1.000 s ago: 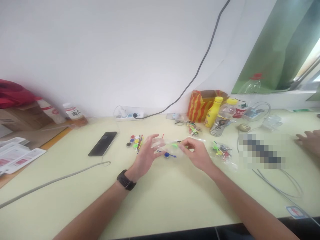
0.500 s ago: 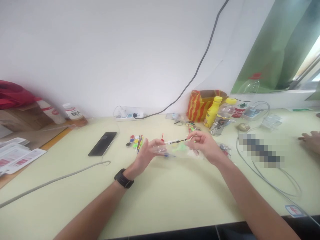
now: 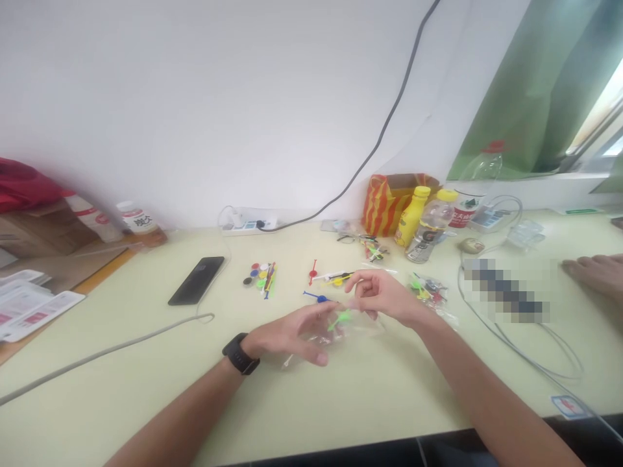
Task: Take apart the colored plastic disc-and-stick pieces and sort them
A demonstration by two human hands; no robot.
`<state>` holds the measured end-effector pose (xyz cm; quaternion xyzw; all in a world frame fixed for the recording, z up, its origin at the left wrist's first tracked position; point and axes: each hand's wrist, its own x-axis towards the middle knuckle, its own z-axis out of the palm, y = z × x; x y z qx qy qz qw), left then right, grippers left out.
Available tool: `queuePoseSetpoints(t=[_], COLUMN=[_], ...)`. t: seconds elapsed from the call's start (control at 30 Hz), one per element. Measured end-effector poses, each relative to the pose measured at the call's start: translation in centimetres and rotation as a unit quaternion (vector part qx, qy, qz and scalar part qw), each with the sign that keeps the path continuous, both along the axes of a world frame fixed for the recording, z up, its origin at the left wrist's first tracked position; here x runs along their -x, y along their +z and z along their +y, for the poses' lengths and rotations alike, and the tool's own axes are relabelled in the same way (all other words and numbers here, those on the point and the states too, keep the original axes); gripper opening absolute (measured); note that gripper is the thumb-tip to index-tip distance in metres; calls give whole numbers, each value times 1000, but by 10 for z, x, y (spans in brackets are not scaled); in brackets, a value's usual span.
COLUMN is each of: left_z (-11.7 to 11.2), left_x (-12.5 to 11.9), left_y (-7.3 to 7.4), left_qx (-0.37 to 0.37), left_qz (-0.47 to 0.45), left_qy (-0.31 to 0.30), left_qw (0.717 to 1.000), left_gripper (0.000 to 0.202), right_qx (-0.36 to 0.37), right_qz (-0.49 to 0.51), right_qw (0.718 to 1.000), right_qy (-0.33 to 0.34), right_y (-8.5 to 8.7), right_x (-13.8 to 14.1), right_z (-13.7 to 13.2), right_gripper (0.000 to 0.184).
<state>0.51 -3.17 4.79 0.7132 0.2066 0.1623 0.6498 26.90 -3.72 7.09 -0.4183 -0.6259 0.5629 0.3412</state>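
My left hand (image 3: 292,334) is low over the table, thumb apart from its stretched fingers, at the left side of a clear plastic bag (image 3: 318,336). A light green spinner-like plastic piece (image 3: 339,320) shows in or behind the bag. Thumb and index finger of my right hand (image 3: 384,298) are pinched at the bag's upper edge. Beyond my hands lie a red piece (image 3: 313,273), a blue piece (image 3: 321,299) and a yellow piece (image 3: 337,281) of similar shape. White and black pieces beside the yellow one are partly hidden by my right fingers.
Left of my hands are coloured discs and sticks (image 3: 263,279) and a phone (image 3: 196,281). Bagged pieces (image 3: 428,288) lie to the right. Bottles (image 3: 428,227) and a striped bag (image 3: 384,204) stand behind. Another person's hand (image 3: 594,272) rests at far right.
Both hands have moved lower and nearer with the bag. My left hand has spread its thumb from its fingers. The coloured pieces behind now show more fully.
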Motion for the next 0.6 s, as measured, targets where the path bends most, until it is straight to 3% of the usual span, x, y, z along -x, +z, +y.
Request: queuePoseSetpoints(t=[0.23,0.4,0.6], left_z=[-5,-4,0], left_x=[-6,-6,-3], left_y=[13,12,9], left_qx=[45,49,16], left_qz=[-37,-49,-79], left_qy=[40,51,85], left_qw=[997,996,993], left_gripper=[66,68,69], right_qx=[-44,-58,-198], right_qz=[32,31,61], right_qw=[998,997,973], right_qy=[-27,-38,-101], right_y=[-3,-6,-3], right_x=[-6,-4,-2], right_z=[6,9,7], right_gripper=[38,40,36])
